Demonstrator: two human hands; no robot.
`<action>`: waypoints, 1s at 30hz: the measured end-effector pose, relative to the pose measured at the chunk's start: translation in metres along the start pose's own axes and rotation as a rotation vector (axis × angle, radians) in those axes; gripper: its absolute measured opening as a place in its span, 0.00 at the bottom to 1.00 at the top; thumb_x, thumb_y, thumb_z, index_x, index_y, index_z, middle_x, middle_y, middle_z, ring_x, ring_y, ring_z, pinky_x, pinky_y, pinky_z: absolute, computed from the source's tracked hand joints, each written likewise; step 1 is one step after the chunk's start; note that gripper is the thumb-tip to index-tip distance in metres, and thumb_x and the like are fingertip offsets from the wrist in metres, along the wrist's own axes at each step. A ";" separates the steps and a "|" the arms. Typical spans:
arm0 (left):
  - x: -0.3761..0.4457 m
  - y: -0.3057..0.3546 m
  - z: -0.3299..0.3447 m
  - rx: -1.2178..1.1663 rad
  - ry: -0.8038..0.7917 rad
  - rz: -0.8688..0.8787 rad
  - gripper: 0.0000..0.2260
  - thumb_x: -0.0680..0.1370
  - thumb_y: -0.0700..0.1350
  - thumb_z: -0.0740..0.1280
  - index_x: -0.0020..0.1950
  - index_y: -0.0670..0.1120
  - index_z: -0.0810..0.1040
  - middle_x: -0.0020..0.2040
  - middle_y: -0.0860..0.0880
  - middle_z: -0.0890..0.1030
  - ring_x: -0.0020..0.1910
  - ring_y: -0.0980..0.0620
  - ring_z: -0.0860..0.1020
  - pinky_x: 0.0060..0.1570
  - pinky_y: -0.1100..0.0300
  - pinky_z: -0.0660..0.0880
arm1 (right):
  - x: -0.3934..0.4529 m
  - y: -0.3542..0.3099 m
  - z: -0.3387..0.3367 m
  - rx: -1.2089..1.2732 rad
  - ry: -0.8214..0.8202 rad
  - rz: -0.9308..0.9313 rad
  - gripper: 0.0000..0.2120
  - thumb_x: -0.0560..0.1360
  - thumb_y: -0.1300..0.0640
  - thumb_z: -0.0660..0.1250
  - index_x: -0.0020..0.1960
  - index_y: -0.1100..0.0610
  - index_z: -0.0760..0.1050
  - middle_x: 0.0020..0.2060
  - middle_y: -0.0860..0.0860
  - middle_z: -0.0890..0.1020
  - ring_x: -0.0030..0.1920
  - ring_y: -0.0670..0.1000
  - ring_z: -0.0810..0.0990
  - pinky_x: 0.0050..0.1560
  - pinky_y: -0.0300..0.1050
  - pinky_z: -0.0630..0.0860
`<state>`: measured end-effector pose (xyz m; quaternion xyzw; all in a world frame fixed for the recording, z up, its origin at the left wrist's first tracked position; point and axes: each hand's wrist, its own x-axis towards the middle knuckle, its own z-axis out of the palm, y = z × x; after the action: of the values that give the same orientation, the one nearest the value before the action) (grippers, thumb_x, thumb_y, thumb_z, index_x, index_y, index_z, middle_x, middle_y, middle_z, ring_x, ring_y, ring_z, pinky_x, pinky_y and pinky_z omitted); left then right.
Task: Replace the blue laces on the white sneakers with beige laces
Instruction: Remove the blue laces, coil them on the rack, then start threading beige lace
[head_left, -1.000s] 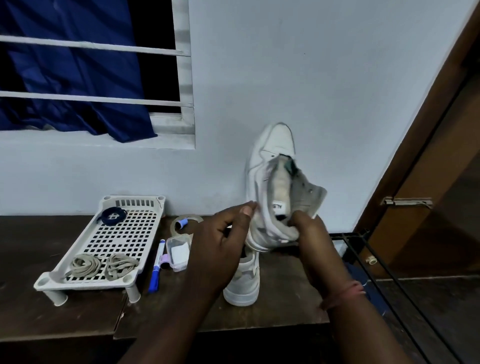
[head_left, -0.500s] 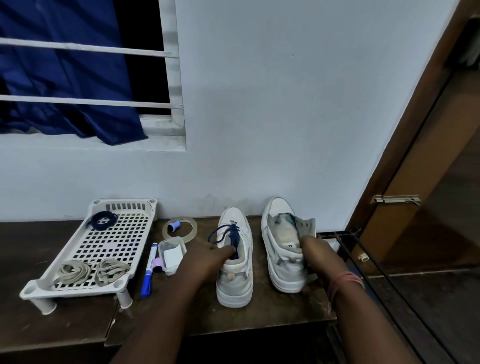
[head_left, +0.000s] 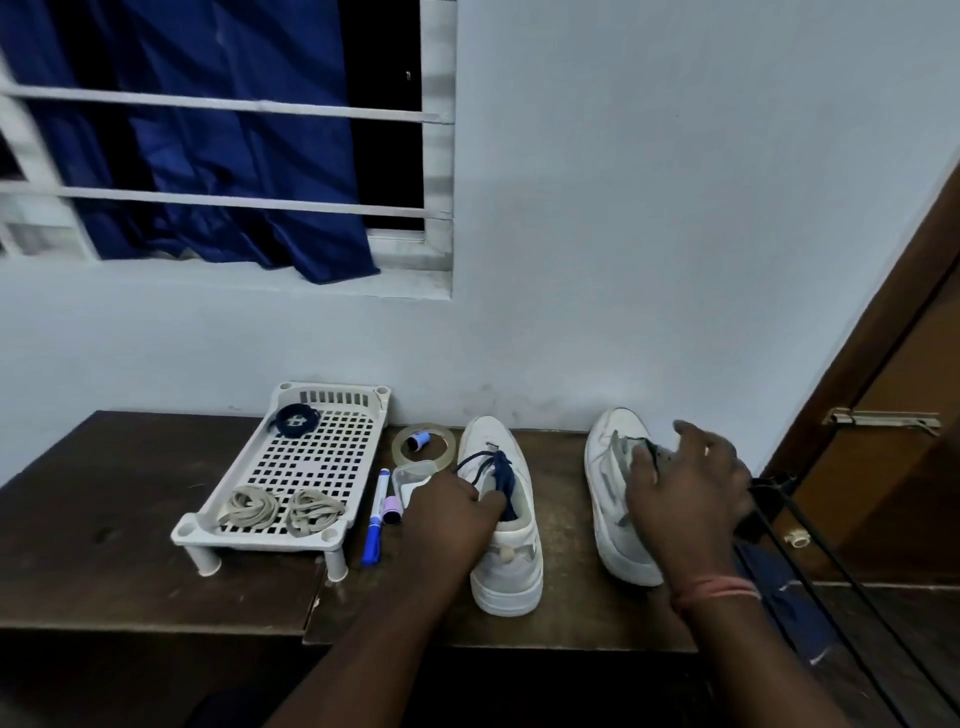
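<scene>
Head view: both white sneakers sit on the counter (head_left: 156, 561). Left hand (head_left: 447, 519) grips the left sneaker (head_left: 511, 566) at its blue lace (head_left: 501, 475); right hand (head_left: 685, 499) rests spread on the right sneaker (head_left: 608, 519). Soft, limp beige laces (head_left: 280, 512) wait in the tray (head_left: 311, 457); pinch their tips.

Two white sneakers (head_left: 506, 525) (head_left: 613, 499). Two beige lace bundles (head_left: 248, 506) (head_left: 313, 510). One white tray (head_left: 291, 467). One tape roll (head_left: 423, 447). One blue marker (head_left: 376, 519). Two hands (head_left: 449, 512) (head_left: 685, 491).
</scene>
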<state>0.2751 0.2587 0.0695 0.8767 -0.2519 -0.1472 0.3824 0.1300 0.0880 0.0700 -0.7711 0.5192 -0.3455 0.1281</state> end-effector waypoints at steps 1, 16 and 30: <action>0.001 -0.002 -0.001 -0.001 -0.011 0.014 0.17 0.76 0.51 0.68 0.32 0.43 0.75 0.27 0.48 0.72 0.28 0.53 0.72 0.30 0.58 0.64 | -0.010 -0.013 0.003 -0.001 0.073 -0.124 0.21 0.77 0.49 0.67 0.67 0.58 0.74 0.64 0.61 0.74 0.65 0.67 0.71 0.64 0.64 0.68; 0.011 -0.016 -0.017 -0.240 -0.028 0.000 0.08 0.79 0.50 0.67 0.50 0.51 0.86 0.45 0.55 0.86 0.46 0.56 0.83 0.50 0.57 0.78 | -0.049 -0.071 0.041 0.427 -0.507 -0.050 0.13 0.71 0.46 0.76 0.52 0.48 0.77 0.43 0.45 0.81 0.45 0.48 0.82 0.49 0.47 0.78; 0.041 -0.007 -0.005 -0.387 -0.046 0.093 0.15 0.72 0.44 0.76 0.55 0.50 0.76 0.51 0.53 0.80 0.51 0.54 0.81 0.54 0.55 0.80 | -0.005 -0.072 0.042 0.321 -0.741 -0.224 0.07 0.76 0.56 0.68 0.52 0.49 0.81 0.41 0.49 0.84 0.39 0.49 0.84 0.45 0.49 0.83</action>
<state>0.3136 0.2428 0.0654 0.7705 -0.2679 -0.1950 0.5445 0.2086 0.1163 0.0779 -0.8653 0.2905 -0.1331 0.3861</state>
